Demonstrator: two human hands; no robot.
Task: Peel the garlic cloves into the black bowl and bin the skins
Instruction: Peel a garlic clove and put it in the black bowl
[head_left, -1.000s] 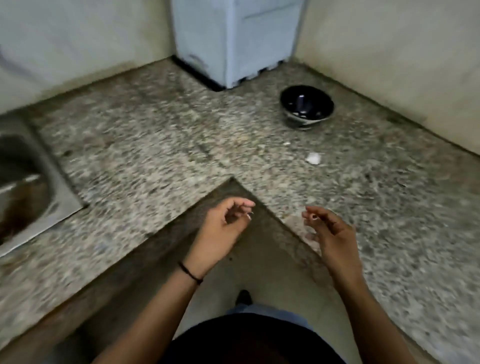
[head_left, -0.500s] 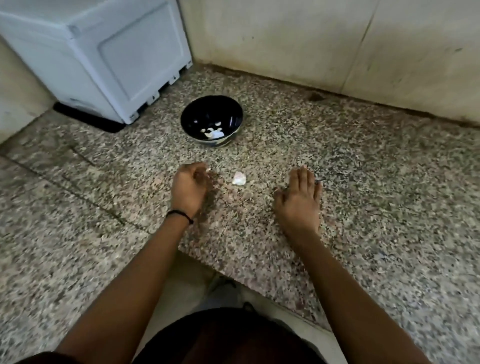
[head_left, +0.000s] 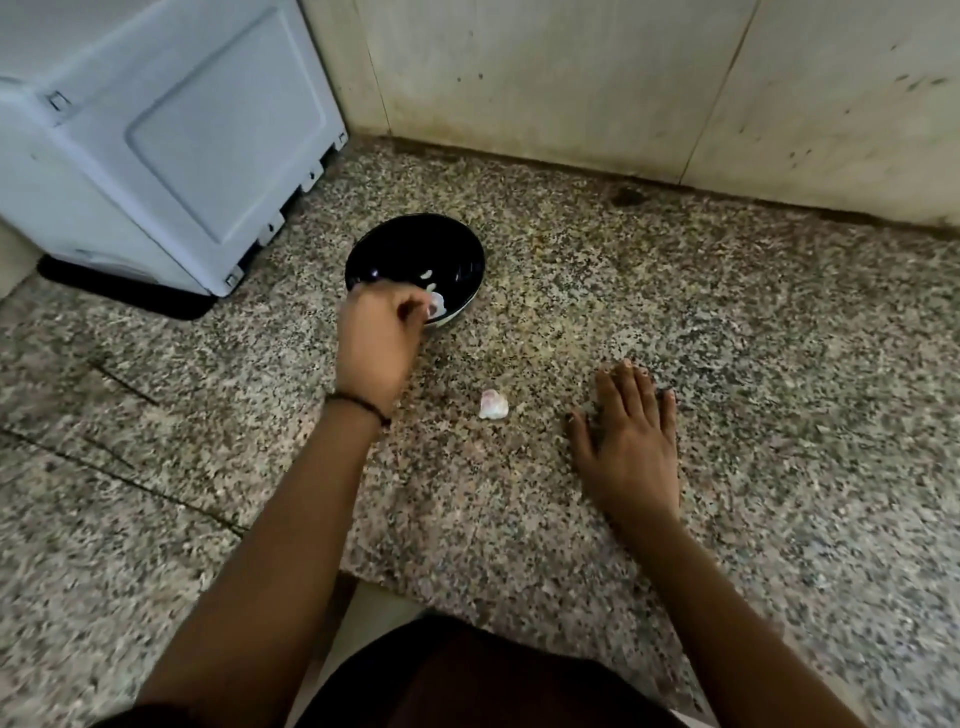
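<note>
While left hand (head_left: 376, 338) hangs over near rim of black bowl (head_left: 410, 241), fingers curled, cannot tell whether pinching anything. Two pale cloves (head_left: 427, 274) inside bowl. One garlic piece (head_left: 492, 405) on counter (head_left: 753, 322), nearer than bowl. Right hand (head_left: 631, 441) flat, fingers straight, right of bowl.

Black bowl (head_left: 415, 249), speckled grey counter (head_left: 675, 322)

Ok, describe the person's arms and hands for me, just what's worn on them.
No gloves and no sleeves in view: the left forearm and right forearm are bare to the frame's edge. The left hand has a thin dark thread bracelet at the wrist, with a small knot or bead on it. The right hand shows no ring, band or watch.
</note>
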